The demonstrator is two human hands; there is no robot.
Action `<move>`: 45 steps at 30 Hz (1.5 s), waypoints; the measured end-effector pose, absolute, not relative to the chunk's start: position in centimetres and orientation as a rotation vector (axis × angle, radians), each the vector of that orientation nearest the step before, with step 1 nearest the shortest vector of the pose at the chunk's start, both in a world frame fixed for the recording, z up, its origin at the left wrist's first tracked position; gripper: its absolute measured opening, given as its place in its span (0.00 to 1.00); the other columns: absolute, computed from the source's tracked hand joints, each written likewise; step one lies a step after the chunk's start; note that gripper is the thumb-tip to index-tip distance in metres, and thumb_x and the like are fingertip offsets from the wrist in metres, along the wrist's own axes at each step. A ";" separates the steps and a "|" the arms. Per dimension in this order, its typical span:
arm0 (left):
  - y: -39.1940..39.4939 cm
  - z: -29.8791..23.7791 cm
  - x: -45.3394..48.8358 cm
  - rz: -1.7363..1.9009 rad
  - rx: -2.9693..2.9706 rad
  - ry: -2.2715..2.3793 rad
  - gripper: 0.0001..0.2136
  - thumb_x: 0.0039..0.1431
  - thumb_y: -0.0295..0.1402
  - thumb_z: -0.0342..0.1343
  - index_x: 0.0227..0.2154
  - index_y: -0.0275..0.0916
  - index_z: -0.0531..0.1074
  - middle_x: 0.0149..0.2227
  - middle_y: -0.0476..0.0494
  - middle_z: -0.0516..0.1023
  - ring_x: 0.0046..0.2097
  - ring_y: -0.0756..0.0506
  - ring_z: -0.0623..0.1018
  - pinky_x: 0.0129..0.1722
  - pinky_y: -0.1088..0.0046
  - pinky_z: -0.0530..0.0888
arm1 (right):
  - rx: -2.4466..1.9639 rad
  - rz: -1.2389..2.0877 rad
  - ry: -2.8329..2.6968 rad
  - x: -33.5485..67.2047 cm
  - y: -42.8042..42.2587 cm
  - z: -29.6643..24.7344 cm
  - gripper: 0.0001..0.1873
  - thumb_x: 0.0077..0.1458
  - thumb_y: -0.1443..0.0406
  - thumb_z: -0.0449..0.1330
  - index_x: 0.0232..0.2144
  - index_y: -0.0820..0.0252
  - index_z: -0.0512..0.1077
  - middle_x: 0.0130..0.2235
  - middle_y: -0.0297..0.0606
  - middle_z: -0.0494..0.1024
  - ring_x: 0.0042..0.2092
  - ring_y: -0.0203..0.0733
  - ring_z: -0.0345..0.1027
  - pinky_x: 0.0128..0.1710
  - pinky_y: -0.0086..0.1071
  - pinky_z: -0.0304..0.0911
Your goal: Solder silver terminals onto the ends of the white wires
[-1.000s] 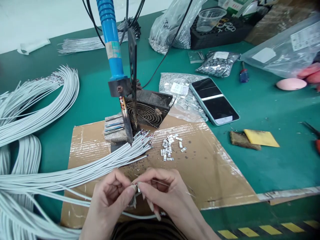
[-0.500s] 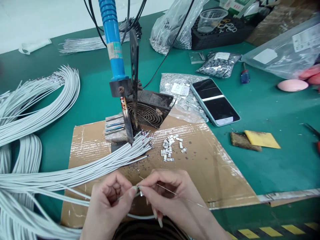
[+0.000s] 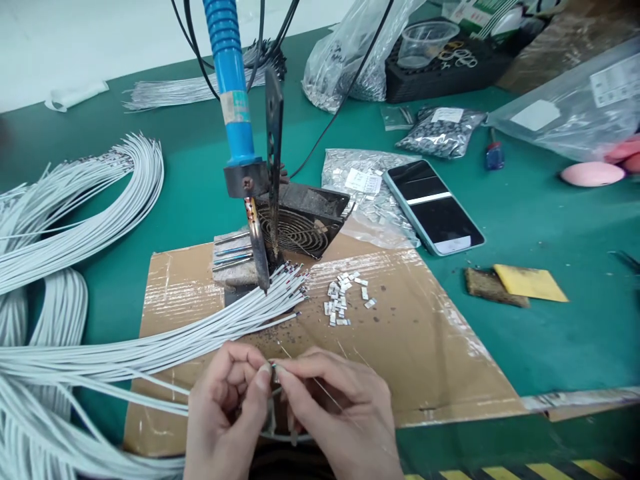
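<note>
Fingertips pinched, my left hand (image 3: 227, 407) is closed on the end of a white cable (image 3: 287, 438), which loops below the hands. My right hand (image 3: 343, 407) meets it, thumb and forefinger pinching a small shiny metal piece (image 3: 275, 375) at the cable end. A thin solder wire (image 3: 325, 392) runs through the right fingers, its free tip pointing up and left. Just beyond the hands lies a bundle of white cables (image 3: 215, 327) with stripped ends. Above those ends hangs a blue-handled soldering iron (image 3: 259, 250), tip down.
Small metal tabs (image 3: 340, 293) are scattered on the cardboard sheet (image 3: 410, 360). Behind the iron stands a dirty fan (image 3: 295, 227). A phone (image 3: 435, 207) and a brown and yellow sponge (image 3: 530, 283) lie right. More cable coils (image 3: 115, 207) fill the left.
My hands have drawn closer together, the right turning inward and leftward around the metal piece. The view has shifted slightly, moving the bench items a little right and down.
</note>
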State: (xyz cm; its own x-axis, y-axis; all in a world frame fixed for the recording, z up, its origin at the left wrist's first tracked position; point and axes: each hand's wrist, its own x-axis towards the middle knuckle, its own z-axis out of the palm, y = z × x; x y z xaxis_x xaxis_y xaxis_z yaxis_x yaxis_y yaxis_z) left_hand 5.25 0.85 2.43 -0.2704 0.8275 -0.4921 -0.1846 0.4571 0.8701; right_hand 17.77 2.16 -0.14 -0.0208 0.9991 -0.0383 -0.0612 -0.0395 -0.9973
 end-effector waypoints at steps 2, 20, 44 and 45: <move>0.8 2.5 5.6 1.107 0.572 1.556 0.24 0.50 0.55 0.72 0.28 0.38 0.73 0.19 0.54 0.70 0.22 0.54 0.64 0.23 0.81 0.62 | -1.186 1.453 -0.936 17.5 2.1 -0.2 0.07 0.58 0.65 0.69 0.29 0.54 0.87 0.21 0.30 0.74 0.19 0.31 0.66 0.18 0.23 0.63; 0.8 2.2 5.8 1.085 0.767 1.719 0.15 0.53 0.43 0.72 0.27 0.40 0.74 0.17 0.54 0.70 0.20 0.54 0.60 0.22 0.80 0.54 | -1.013 1.888 -0.870 19.6 4.7 0.2 0.08 0.57 0.59 0.73 0.32 0.58 0.87 0.24 0.30 0.73 0.21 0.27 0.64 0.20 0.18 0.63; 1.8 2.4 4.6 1.109 0.601 1.604 0.22 0.46 0.49 0.77 0.24 0.36 0.75 0.17 0.55 0.66 0.21 0.56 0.60 0.22 0.83 0.55 | -1.118 1.423 -1.168 20.2 4.6 -0.7 0.08 0.60 0.67 0.68 0.34 0.51 0.88 0.26 0.32 0.77 0.23 0.31 0.68 0.23 0.23 0.64; 1.8 2.5 4.6 1.104 0.591 1.597 0.23 0.45 0.50 0.76 0.23 0.36 0.75 0.17 0.55 0.66 0.21 0.56 0.59 0.22 0.83 0.55 | -1.098 1.417 -1.208 20.0 4.6 -0.8 0.09 0.60 0.68 0.68 0.35 0.51 0.88 0.25 0.31 0.77 0.23 0.31 0.68 0.23 0.23 0.63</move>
